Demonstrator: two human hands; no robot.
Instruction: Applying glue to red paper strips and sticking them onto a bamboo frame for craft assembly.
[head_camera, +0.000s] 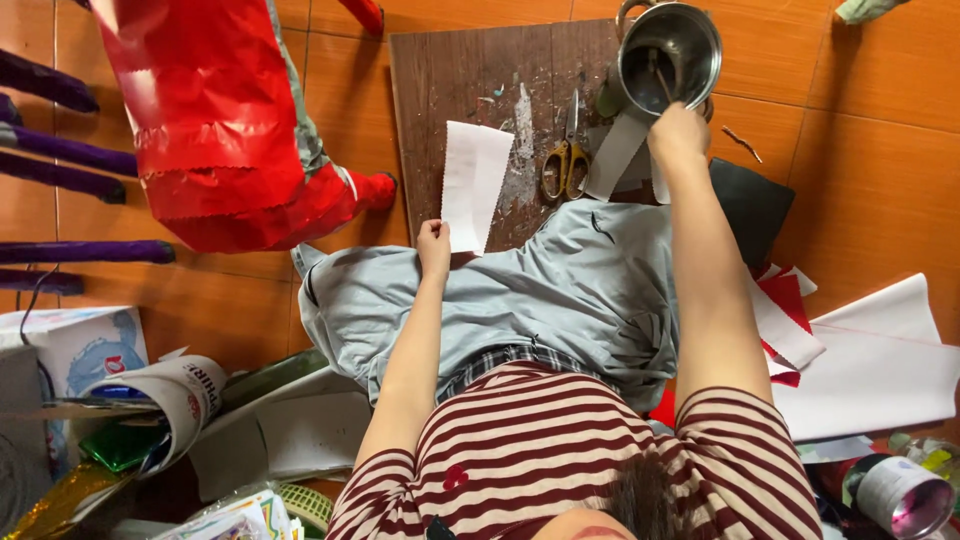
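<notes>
The left hand (434, 240) pinches a white paper strip (474, 187) — zigzag-edged, flat on the board (480, 80); the right hand (678, 135) grips a stick (660, 82) in the metal pot (668, 45).

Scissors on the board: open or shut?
Shut. The scissors lie flat on the board, blades together, yellow handles side by side, beside the white paper strip.

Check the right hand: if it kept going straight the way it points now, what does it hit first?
The right hand points into the metal pot and sits at its rim, seemingly gripping a stick inside. Going on, it would likely meet the pot's inner wall first; depth is unclear.
</notes>
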